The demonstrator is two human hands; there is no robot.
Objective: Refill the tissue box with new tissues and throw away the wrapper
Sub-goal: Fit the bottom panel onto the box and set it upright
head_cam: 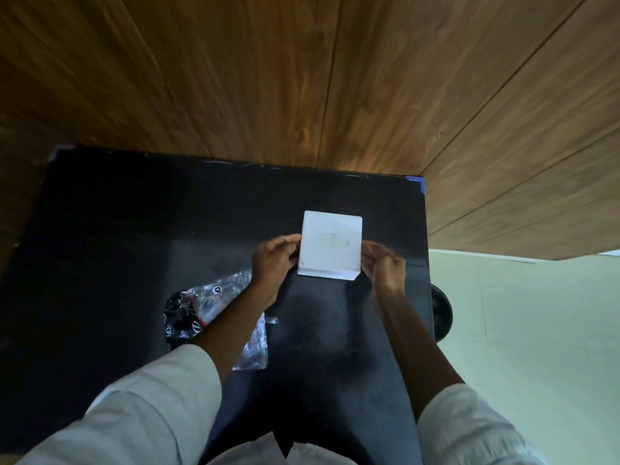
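Wrapper (188, 310) bears round logos (lettering unreadable).

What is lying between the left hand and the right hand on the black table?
The white tissue box sits between the left hand and right hand, fingers at its sides, in the head view.

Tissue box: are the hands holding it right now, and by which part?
Yes. Both hands hold the tissue box by its sides: the left hand on its left side, the right hand on its right side, near the lower corners.

A home or office corner is showing: wood-panelled wall (302, 78) backing a black table (134, 229), pale floor (536, 330) to the right.
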